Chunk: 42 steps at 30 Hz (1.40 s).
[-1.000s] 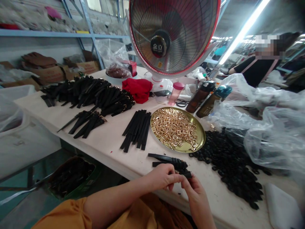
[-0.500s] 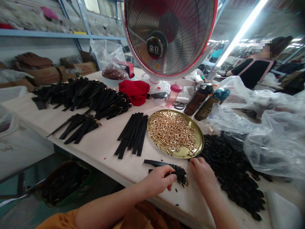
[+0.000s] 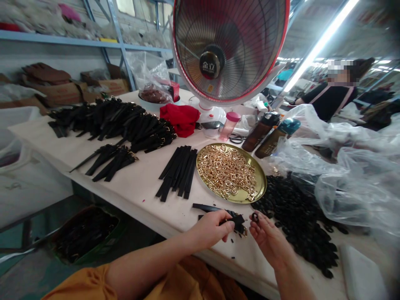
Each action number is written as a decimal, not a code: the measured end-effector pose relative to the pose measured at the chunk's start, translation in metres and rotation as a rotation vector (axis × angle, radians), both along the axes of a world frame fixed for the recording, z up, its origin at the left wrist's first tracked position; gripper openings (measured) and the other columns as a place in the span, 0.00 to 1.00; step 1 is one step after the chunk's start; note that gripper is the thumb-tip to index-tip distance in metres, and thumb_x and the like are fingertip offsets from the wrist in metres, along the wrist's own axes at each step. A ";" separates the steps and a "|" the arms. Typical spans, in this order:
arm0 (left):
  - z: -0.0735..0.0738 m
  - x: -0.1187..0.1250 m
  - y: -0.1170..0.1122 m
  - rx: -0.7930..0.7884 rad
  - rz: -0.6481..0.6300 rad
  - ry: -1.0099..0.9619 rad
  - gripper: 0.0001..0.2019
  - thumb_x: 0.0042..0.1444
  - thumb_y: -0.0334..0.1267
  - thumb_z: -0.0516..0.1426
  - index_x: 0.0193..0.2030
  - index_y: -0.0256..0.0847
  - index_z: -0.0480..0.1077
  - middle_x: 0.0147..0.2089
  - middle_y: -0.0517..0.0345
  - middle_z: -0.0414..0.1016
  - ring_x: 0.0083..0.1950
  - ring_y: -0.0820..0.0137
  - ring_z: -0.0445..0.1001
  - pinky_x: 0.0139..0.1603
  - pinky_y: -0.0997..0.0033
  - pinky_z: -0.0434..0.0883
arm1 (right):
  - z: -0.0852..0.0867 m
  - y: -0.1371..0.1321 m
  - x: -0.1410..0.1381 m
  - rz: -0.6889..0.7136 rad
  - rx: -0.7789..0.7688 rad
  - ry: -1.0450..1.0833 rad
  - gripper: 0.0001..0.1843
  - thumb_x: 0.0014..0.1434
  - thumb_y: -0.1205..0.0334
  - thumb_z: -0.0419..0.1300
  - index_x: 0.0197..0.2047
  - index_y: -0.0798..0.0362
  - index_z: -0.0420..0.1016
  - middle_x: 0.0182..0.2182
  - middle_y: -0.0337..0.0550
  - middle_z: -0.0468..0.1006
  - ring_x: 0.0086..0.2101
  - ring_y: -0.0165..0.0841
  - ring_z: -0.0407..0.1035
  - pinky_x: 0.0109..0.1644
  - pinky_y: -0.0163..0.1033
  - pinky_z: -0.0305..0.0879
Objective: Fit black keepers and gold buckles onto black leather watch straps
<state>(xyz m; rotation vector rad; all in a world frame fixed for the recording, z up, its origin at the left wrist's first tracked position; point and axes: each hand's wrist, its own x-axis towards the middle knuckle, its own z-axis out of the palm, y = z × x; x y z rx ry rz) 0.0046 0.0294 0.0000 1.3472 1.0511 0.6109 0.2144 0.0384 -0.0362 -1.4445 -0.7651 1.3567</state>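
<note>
My left hand (image 3: 215,228) pinches a black strap (image 3: 236,220) above the table's near edge. Other black straps with gold buckles (image 3: 245,231) lie beneath it, partly hidden by the hand. To the right, my right hand (image 3: 269,238) is turned partly palm-up and holds a small black loop (image 3: 255,217) between thumb and fingertips. The loop is close to the strap's end but apart from it. A large heap of similar black loops (image 3: 308,227) spreads beside my right hand. Just beyond both hands, a round gold tray (image 3: 261,185) carries many small gold buckles (image 3: 225,168).
Plain black strips (image 3: 178,171) lie left of the tray, with buckled straps (image 3: 112,160) and a bigger strap pile (image 3: 115,121) farther left. A fan-shaped heater (image 3: 231,50), bottles (image 3: 261,131) and plastic bags (image 3: 350,166) stand around the back and right. A person (image 3: 333,98) is farther off.
My right hand has come away from the edge of the loop heap and turned upward, now showing a black loop in its fingers. My left hand's strap has lifted slightly toward it.
</note>
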 end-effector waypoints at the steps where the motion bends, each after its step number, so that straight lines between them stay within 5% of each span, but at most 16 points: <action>1: 0.000 -0.001 -0.001 0.004 0.003 -0.002 0.12 0.54 0.43 0.49 0.38 0.36 0.66 0.23 0.64 0.65 0.26 0.76 0.63 0.29 0.77 0.59 | -0.003 0.000 0.001 0.028 0.051 -0.153 0.20 0.47 0.49 0.61 0.41 0.50 0.71 0.30 0.39 0.75 0.26 0.31 0.68 0.32 0.40 0.67; 6: -0.001 -0.003 -0.003 0.002 0.016 0.003 0.11 0.54 0.42 0.49 0.36 0.37 0.64 0.22 0.65 0.64 0.24 0.77 0.62 0.29 0.77 0.59 | -0.020 -0.004 0.008 0.132 0.280 -0.963 0.19 0.52 0.48 0.53 0.39 0.53 0.73 0.36 0.48 0.72 0.35 0.41 0.67 0.43 0.49 0.61; 11: -0.005 -0.006 -0.005 -0.001 0.014 0.026 0.10 0.54 0.42 0.48 0.36 0.37 0.63 0.21 0.66 0.63 0.24 0.77 0.61 0.29 0.77 0.59 | -0.020 -0.009 0.021 0.155 0.297 -1.210 0.20 0.55 0.49 0.49 0.45 0.52 0.70 0.41 0.48 0.70 0.31 0.37 0.66 0.40 0.44 0.61; 19: -0.007 -0.004 -0.006 -0.028 0.004 0.006 0.11 0.53 0.43 0.48 0.35 0.37 0.63 0.21 0.66 0.63 0.24 0.77 0.60 0.28 0.77 0.58 | -0.006 -0.002 0.086 0.025 0.154 -1.551 0.17 0.56 0.57 0.46 0.39 0.55 0.71 0.37 0.51 0.69 0.31 0.39 0.65 0.31 0.41 0.57; 26: -0.009 -0.003 -0.007 0.005 -0.024 0.065 0.11 0.54 0.43 0.48 0.34 0.38 0.63 0.22 0.66 0.65 0.24 0.77 0.60 0.28 0.78 0.57 | -0.010 0.007 0.081 0.182 0.182 -1.601 0.09 0.54 0.61 0.51 0.30 0.51 0.73 0.30 0.45 0.67 0.26 0.35 0.60 0.28 0.39 0.49; 35: 0.001 0.007 -0.004 -0.007 -0.054 0.097 0.11 0.53 0.43 0.49 0.35 0.37 0.65 0.22 0.65 0.66 0.23 0.77 0.61 0.26 0.78 0.57 | -0.002 0.003 0.060 0.171 0.225 -1.219 0.12 0.52 0.54 0.53 0.28 0.52 0.71 0.28 0.44 0.69 0.27 0.35 0.63 0.31 0.40 0.58; 37: 0.006 0.011 -0.003 -0.005 -0.031 0.067 0.11 0.53 0.42 0.50 0.35 0.37 0.66 0.21 0.65 0.65 0.23 0.78 0.61 0.26 0.79 0.58 | 0.005 -0.007 0.033 0.204 0.212 -0.963 0.16 0.53 0.48 0.53 0.31 0.52 0.71 0.25 0.39 0.69 0.26 0.32 0.63 0.30 0.37 0.60; 40: 0.009 0.015 -0.002 0.031 0.016 0.033 0.10 0.53 0.41 0.49 0.33 0.36 0.66 0.21 0.65 0.64 0.22 0.78 0.62 0.25 0.80 0.58 | 0.017 -0.023 -0.014 0.117 0.043 0.023 0.15 0.47 0.49 0.62 0.30 0.52 0.73 0.23 0.36 0.70 0.26 0.29 0.63 0.31 0.34 0.63; 42: 0.009 0.015 -0.003 0.084 0.030 0.059 0.09 0.53 0.40 0.50 0.32 0.37 0.66 0.21 0.65 0.65 0.22 0.78 0.63 0.25 0.80 0.58 | 0.021 -0.030 -0.037 -0.004 -0.032 0.328 0.14 0.43 0.52 0.67 0.31 0.51 0.74 0.26 0.35 0.73 0.27 0.26 0.64 0.32 0.31 0.64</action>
